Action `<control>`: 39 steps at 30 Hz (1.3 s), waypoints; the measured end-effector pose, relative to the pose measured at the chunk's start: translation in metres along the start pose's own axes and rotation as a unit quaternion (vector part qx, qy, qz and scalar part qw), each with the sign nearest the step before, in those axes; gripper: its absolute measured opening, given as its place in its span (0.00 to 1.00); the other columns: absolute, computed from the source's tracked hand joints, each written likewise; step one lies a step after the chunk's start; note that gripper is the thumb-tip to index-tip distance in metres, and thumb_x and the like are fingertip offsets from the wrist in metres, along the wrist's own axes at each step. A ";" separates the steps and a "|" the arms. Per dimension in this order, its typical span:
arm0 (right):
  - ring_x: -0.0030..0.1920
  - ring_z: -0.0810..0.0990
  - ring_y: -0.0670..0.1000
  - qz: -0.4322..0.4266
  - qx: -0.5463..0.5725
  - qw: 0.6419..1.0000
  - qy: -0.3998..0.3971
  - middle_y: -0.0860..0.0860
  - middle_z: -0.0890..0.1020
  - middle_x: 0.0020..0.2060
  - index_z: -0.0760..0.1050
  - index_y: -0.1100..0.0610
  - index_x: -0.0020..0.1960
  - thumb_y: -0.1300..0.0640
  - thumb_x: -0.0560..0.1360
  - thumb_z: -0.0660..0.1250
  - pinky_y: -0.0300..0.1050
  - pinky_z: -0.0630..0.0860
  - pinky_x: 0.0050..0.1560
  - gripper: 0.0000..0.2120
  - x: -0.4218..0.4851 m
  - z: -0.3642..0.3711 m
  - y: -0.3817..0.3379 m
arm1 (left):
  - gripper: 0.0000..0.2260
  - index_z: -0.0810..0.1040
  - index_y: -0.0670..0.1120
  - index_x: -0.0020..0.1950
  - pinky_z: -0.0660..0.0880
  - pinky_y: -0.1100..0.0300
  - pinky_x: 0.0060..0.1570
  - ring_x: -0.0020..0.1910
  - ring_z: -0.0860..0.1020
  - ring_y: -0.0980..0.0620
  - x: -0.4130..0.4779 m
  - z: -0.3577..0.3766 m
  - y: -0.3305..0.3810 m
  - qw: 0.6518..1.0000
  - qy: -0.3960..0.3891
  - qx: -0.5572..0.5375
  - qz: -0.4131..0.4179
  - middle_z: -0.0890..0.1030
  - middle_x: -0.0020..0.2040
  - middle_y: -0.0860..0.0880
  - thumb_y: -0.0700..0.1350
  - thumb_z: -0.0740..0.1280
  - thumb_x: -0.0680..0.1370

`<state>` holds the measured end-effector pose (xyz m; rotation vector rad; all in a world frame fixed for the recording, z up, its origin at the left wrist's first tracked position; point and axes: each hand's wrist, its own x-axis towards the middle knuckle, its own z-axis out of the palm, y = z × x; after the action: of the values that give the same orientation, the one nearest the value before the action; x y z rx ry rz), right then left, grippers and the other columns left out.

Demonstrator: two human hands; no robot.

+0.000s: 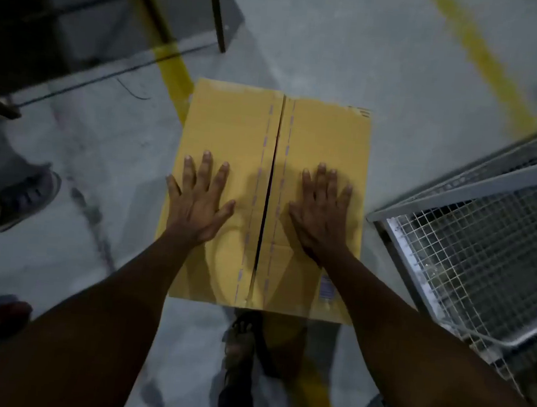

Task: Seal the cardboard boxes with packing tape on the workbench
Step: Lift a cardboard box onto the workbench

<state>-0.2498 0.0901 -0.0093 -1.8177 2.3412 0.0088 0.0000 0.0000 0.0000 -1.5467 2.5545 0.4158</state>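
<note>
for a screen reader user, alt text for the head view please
A person's left hand and right hand press flat on the two closed top flaps of a cardboard box, one either side of its open centre seam. Grey floor with yellow lines surrounds it; a wire mesh cage stands at right.

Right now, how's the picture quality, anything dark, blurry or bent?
Head view: dim overall, the box brightest, soft arm shadows across its flaps; left hand and right hand on it fairly sharp; yellow floor line and wire cage at the edges smeared, bent by the wide lens.
</note>
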 end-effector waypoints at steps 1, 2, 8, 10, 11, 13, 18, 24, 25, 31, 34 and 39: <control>0.79 0.47 0.62 0.005 -0.010 1.000 -0.007 0.59 0.49 0.80 0.49 0.54 0.81 0.39 0.79 0.46 0.70 0.45 0.74 0.35 -0.001 0.003 0.003 | 0.34 0.37 0.56 0.80 0.45 0.30 0.72 0.78 0.37 0.39 0.001 0.003 -0.002 1.000 -0.018 0.019 -0.004 0.33 0.79 0.47 0.69 0.41 0.78; 0.79 0.47 0.62 0.018 -0.011 1.000 0.000 0.59 0.48 0.80 0.49 0.54 0.81 0.39 0.80 0.46 0.70 0.46 0.74 0.34 -0.003 0.004 0.009 | 0.34 0.38 0.56 0.80 0.47 0.29 0.72 0.78 0.38 0.38 0.002 0.006 -0.005 0.999 -0.018 0.027 -0.005 0.34 0.80 0.47 0.69 0.41 0.78; 0.76 0.47 0.72 0.120 0.025 0.992 0.011 0.56 0.46 0.80 0.48 0.49 0.81 0.37 0.81 0.49 0.76 0.49 0.70 0.33 -0.018 0.003 0.038 | 0.35 0.39 0.64 0.78 0.55 0.23 0.64 0.77 0.39 0.31 -0.001 0.002 -0.014 0.998 -0.044 0.014 -0.040 0.32 0.79 0.52 0.73 0.48 0.76; 0.73 0.53 0.75 0.131 0.029 0.991 -0.004 0.54 0.45 0.81 0.47 0.47 0.81 0.34 0.80 0.51 0.75 0.55 0.68 0.34 -0.021 0.000 0.034 | 0.37 0.39 0.65 0.78 0.62 0.25 0.61 0.75 0.45 0.27 0.001 -0.002 -0.011 0.995 -0.056 -0.012 -0.079 0.32 0.79 0.53 0.75 0.50 0.74; 0.71 0.57 0.75 0.141 0.035 0.989 -0.010 0.54 0.44 0.81 0.47 0.45 0.81 0.33 0.79 0.50 0.72 0.60 0.65 0.35 -0.021 -0.003 0.028 | 0.38 0.39 0.65 0.78 0.66 0.28 0.58 0.73 0.50 0.27 0.002 -0.004 -0.009 0.994 -0.055 -0.027 -0.094 0.33 0.79 0.54 0.76 0.51 0.73; 0.68 0.61 0.73 0.175 0.051 0.983 -0.024 0.51 0.44 0.81 0.47 0.42 0.80 0.29 0.77 0.51 0.68 0.65 0.62 0.36 -0.017 -0.008 0.012 | 0.40 0.42 0.65 0.78 0.69 0.33 0.56 0.69 0.58 0.28 0.002 -0.007 -0.003 0.993 -0.045 -0.040 -0.103 0.34 0.79 0.54 0.77 0.52 0.71; 0.69 0.60 0.71 0.222 0.085 0.971 -0.036 0.45 0.50 0.80 0.57 0.36 0.76 0.26 0.70 0.60 0.64 0.62 0.63 0.38 -0.003 -0.056 -0.010 | 0.41 0.46 0.63 0.79 0.67 0.35 0.57 0.67 0.61 0.30 -0.016 -0.041 0.008 0.989 -0.043 -0.041 -0.134 0.39 0.80 0.55 0.77 0.54 0.71; 0.67 0.60 0.68 0.209 0.122 0.970 0.018 0.42 0.53 0.79 0.65 0.35 0.73 0.28 0.68 0.64 0.60 0.63 0.62 0.35 -0.015 -0.182 -0.024 | 0.40 0.47 0.63 0.79 0.66 0.35 0.59 0.67 0.61 0.30 -0.054 -0.156 0.030 0.988 0.001 -0.064 -0.143 0.39 0.80 0.55 0.75 0.56 0.72; 0.68 0.60 0.68 0.202 0.136 0.969 0.032 0.42 0.54 0.79 0.66 0.35 0.73 0.29 0.68 0.65 0.61 0.63 0.62 0.35 -0.018 -0.209 -0.025 | 0.40 0.46 0.63 0.79 0.66 0.35 0.59 0.67 0.60 0.30 -0.060 -0.181 0.036 0.988 0.011 -0.064 -0.140 0.39 0.80 0.55 0.75 0.56 0.72; 0.68 0.60 0.67 0.188 0.135 0.966 0.116 0.41 0.57 0.78 0.68 0.37 0.71 0.31 0.69 0.64 0.59 0.62 0.60 0.32 -0.051 -0.378 -0.021 | 0.40 0.47 0.64 0.79 0.64 0.34 0.61 0.69 0.59 0.31 -0.100 -0.342 0.090 0.984 0.076 -0.074 -0.141 0.39 0.80 0.55 0.75 0.57 0.71; 0.68 0.59 0.67 0.184 0.144 0.961 0.149 0.40 0.58 0.78 0.70 0.36 0.70 0.33 0.68 0.65 0.59 0.61 0.60 0.30 -0.075 -0.454 -0.009 | 0.40 0.46 0.64 0.79 0.63 0.32 0.62 0.71 0.57 0.30 -0.124 -0.408 0.124 0.983 0.106 -0.076 -0.128 0.39 0.80 0.56 0.75 0.58 0.71; 0.69 0.60 0.67 0.191 0.169 0.944 0.209 0.39 0.60 0.77 0.72 0.36 0.68 0.33 0.69 0.66 0.62 0.61 0.63 0.28 -0.120 -0.553 0.048 | 0.40 0.48 0.65 0.79 0.63 0.33 0.64 0.72 0.57 0.29 -0.155 -0.489 0.210 0.978 0.162 -0.076 -0.107 0.41 0.81 0.56 0.76 0.57 0.71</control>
<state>-0.3424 0.1555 0.5475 -1.2764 2.7214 -0.7468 -0.0965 0.0781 0.5399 -2.0770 2.5915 0.3672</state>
